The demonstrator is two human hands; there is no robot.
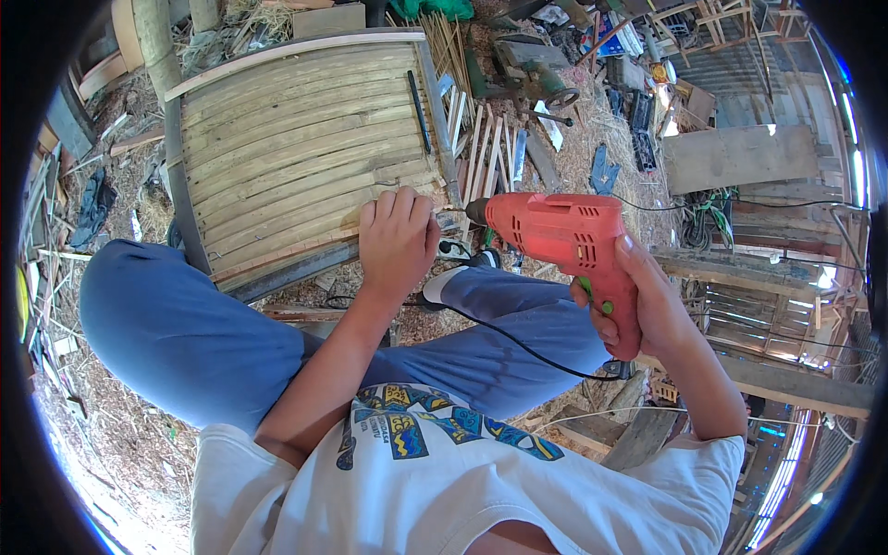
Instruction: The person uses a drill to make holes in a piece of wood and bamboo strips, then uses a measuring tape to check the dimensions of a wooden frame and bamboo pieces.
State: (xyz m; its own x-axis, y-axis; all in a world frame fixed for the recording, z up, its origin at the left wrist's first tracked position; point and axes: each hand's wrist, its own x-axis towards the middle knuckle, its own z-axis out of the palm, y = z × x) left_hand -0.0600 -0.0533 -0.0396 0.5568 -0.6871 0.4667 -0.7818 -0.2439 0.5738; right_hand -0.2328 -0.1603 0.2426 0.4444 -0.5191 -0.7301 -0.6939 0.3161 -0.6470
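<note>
In my right hand [652,301] is a red corded power drill [555,227], my fingers wrapped round its handle near the green trigger. Its black chuck points left at the near right corner of a slatted wooden panel [296,157], and a thin bit shows ahead of it. My left hand [398,242] is curled at that same corner, just left of the bit. Those fingers are bent close together; whatever they grip is hidden beneath them. The panel has a frame of grey and pale strips round its boards.
A dark thin bar [419,111] lies on the panel's right side. Loose wooden strips [486,153] are strewn beyond it. The drill's black cord [527,347] loops over my legs. A metal vise-like tool [532,83] stands farther back, and a broad board [740,157] lies at right.
</note>
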